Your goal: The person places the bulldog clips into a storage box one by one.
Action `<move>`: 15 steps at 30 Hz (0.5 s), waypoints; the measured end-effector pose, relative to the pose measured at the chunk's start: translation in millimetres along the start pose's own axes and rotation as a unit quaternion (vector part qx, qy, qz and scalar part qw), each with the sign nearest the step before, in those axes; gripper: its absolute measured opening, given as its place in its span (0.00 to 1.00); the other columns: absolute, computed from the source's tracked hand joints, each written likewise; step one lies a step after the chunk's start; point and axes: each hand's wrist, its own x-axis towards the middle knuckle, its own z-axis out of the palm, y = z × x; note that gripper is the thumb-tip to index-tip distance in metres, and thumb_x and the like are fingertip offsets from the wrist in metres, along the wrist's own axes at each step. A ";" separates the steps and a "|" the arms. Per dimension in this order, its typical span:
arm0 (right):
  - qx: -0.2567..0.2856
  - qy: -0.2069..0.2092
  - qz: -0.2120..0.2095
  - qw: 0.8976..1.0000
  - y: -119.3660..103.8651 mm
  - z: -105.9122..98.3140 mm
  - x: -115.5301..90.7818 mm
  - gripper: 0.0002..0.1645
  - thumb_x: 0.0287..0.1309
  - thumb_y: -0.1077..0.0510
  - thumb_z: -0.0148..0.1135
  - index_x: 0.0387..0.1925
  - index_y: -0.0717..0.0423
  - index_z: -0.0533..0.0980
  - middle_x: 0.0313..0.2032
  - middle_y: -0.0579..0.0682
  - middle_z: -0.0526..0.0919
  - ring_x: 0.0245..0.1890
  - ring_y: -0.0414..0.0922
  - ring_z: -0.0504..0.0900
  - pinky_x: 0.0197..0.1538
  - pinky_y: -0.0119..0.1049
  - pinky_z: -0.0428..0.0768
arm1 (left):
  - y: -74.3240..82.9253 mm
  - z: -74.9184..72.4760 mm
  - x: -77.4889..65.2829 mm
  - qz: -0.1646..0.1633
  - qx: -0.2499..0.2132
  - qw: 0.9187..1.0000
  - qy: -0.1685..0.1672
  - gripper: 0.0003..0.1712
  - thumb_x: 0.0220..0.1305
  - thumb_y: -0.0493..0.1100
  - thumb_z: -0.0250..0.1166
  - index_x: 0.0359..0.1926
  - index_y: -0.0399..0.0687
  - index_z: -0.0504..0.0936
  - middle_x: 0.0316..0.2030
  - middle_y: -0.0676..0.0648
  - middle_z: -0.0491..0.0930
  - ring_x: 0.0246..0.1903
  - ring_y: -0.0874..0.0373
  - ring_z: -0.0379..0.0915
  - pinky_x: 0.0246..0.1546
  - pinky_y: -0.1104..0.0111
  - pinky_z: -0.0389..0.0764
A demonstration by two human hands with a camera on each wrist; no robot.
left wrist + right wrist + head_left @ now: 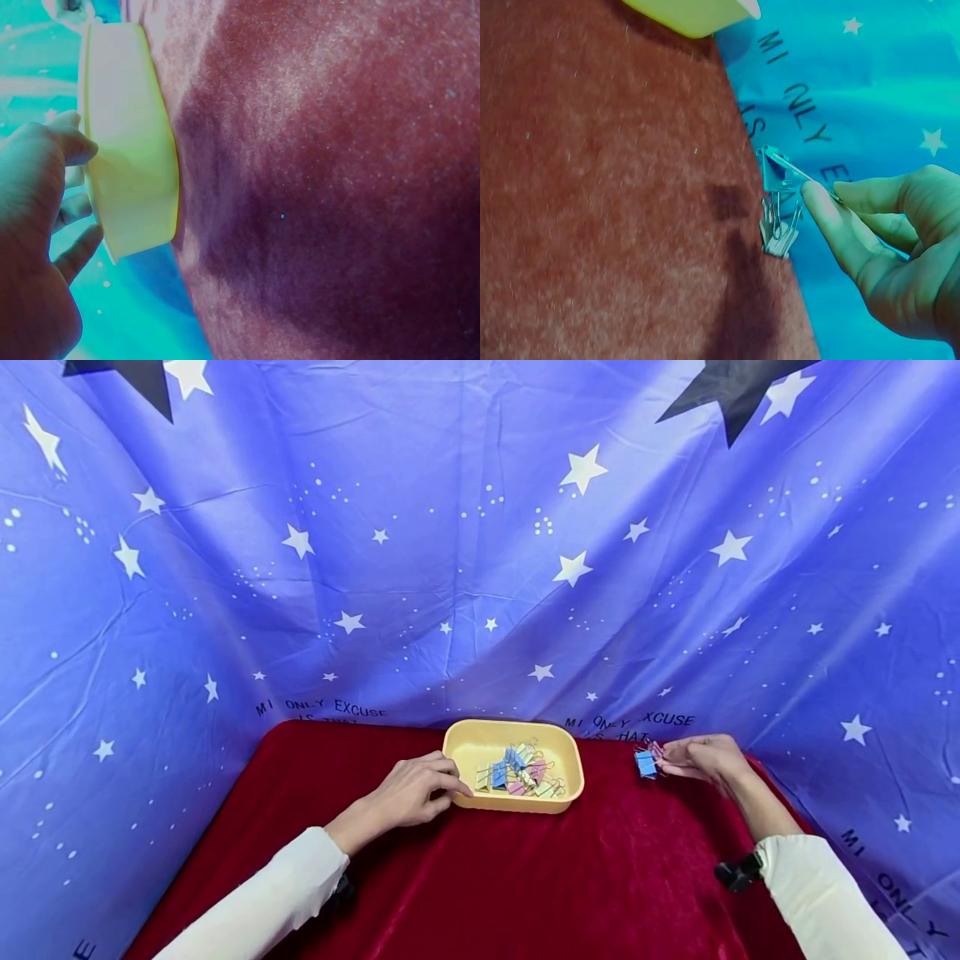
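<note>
My left hand (pixel 415 789) holds the near left corner of a yellow plastic tray (pixel 572 768), its fingers at the rim. In the left wrist view the fingertips meet the edge of the tray (pixel 131 142). Several blue, pink and pale yellow-green binder clips lie heaped inside. To the right, my right hand (pixel 705 758) pinches the wire handle of a blue binder clip (pixel 646 764) between thumb and finger. A pink binder clip (pixel 656 750) is up against it, paler in the right wrist view (pixel 780 241); whether their handles are hooked together I cannot tell.
Dark red velvet cloth (pixel 480 885) covers the table. Blue fabric (pixel 465 568) printed with stars and lettering hangs along the back and both sides, close behind the tray and the right hand. A black strap device (pixel 738 872) sits at the right wrist.
</note>
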 end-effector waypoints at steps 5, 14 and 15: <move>0.037 -0.040 0.007 0.998 -5.0 6.6 -1.3 0.16 0.68 0.79 0.63 0.48 0.66 0.90 0.38 0.51 0.96 0.39 0.43 0.97 0.53 0.39 0.93 | -1.1 3.7 -1.6 0.004 0.000 1.000 0.008 0.18 0.66 0.36 0.73 0.49 0.65 0.97 0.41 0.59 0.87 0.45 0.63 0.79 0.34 0.76 0.78; 0.066 -0.063 0.014 0.996 -15.2 22.3 -5.3 0.16 0.70 0.78 0.64 0.45 0.60 0.91 0.39 0.53 0.96 0.41 0.46 0.98 0.57 0.42 0.92 | -3.4 5.1 -2.2 0.031 0.011 0.999 0.028 0.18 0.68 0.35 0.74 0.49 0.65 0.98 0.41 0.59 0.87 0.44 0.63 0.77 0.40 0.72 0.81; 0.072 -0.066 0.013 0.995 -16.2 24.2 -5.5 0.16 0.69 0.79 0.64 0.48 0.63 0.90 0.39 0.54 0.96 0.41 0.47 0.98 0.57 0.42 0.92 | -3.5 4.5 -2.2 0.033 0.011 0.999 0.027 0.18 0.68 0.35 0.74 0.49 0.64 0.98 0.41 0.59 0.87 0.44 0.63 0.77 0.40 0.72 0.81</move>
